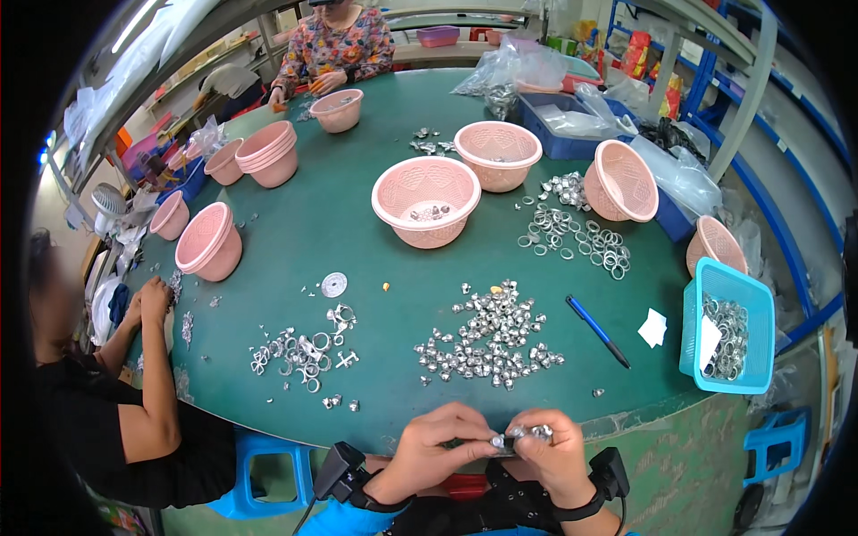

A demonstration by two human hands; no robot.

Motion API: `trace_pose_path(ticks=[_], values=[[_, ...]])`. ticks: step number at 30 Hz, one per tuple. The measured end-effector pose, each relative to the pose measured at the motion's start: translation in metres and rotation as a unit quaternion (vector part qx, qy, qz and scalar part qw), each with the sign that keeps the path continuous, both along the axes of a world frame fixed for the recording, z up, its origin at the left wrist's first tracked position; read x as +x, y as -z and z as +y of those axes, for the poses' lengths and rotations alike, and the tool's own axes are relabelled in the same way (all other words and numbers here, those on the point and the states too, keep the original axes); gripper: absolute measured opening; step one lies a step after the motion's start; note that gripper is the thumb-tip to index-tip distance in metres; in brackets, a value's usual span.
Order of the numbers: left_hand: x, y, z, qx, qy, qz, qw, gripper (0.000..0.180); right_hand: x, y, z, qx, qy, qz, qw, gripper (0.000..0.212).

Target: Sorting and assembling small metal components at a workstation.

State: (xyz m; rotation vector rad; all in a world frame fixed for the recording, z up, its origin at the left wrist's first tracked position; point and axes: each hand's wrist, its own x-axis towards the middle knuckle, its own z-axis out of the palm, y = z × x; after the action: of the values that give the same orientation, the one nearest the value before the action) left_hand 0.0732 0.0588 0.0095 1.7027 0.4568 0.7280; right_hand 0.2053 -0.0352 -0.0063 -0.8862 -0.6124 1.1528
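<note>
At the table's near edge my left hand [435, 449] is closed in a pinch on a small silver metal piece [499, 440]. My right hand [556, 457] meets it from the other side, its fingers curled round a few shiny silver metal pieces [539, 432]; their exact shape is too small to tell. Just beyond both hands lies a loose pile of small silver metal pieces [487, 344]. Left of that pile are scattered silver ring-like castings [304, 353]. A blue pen [597, 330] rests on the green table to the right.
Pink plastic baskets [426, 234] stand across the green table [313, 232]. Silver rings [581, 239] lie near a tilted pink basket [620, 181]. A turquoise basket [758, 339] of rings sits at the right edge. A co-worker [134, 393] sits left; another person [335, 45] works opposite.
</note>
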Motion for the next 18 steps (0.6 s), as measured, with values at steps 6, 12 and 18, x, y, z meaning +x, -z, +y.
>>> trace_pose_path(ticks=[6,12,18], values=[[-0.003,0.001,-0.005,-0.023,0.017,-0.043,0.999,0.014,-0.004,-0.002,0.000,0.074,-0.041,-0.025,0.996,0.024],[-0.011,-0.002,-0.007,-0.425,0.132,-0.010,0.895,0.013,0.000,-0.001,-0.009,-0.044,-0.110,0.118,0.986,0.025],[-0.008,-0.012,-0.019,-0.432,0.086,0.011,0.898,0.012,-0.005,-0.003,-0.007,-0.063,-0.149,0.266,0.950,0.023]])
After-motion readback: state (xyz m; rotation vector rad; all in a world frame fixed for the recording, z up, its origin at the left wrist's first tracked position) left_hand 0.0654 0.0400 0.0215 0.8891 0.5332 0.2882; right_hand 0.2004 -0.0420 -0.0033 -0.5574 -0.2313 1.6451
